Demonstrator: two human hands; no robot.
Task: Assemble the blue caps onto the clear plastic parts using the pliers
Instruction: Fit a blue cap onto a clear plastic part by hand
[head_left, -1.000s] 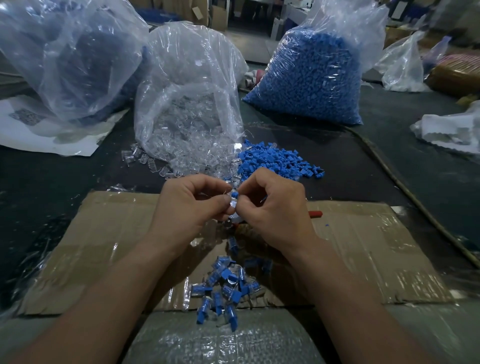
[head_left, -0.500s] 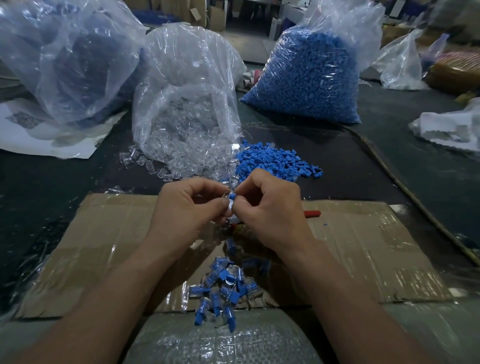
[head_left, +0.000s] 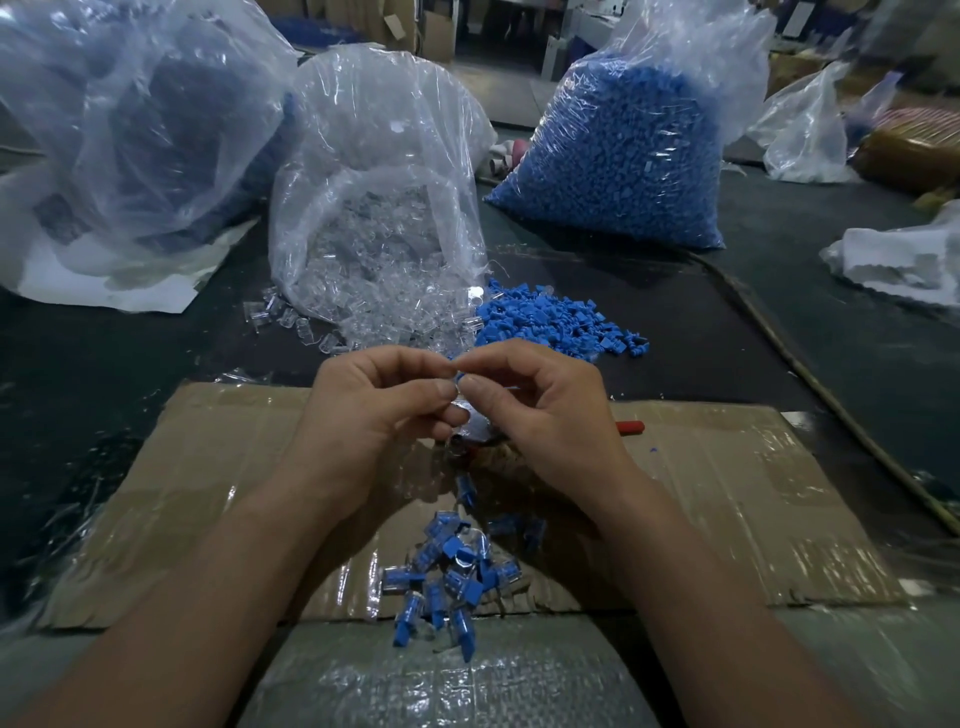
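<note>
Two hands (head_left: 379, 415) (head_left: 545, 415) together, fingers (head_left: 441, 388) pinching clear part (head_left: 458, 383)

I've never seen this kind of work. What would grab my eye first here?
Probably the bulging bag of blue caps at the back right, beside the open bag of clear plastic parts spilling toward the middle. Then the left hand and right hand, meeting at the centre and pinching a small part between their fingertips, with a heap of blue-capped pieces lying nearer on the cardboard.

I see blue caps (head_left: 556, 325) heaped mid-frame beside spilled clear plastic parts (head_left: 374, 312); capped pieces (head_left: 447, 577) piled lower centre; pliers (head_left: 629, 427) mostly hidden, red handle showing.
</note>
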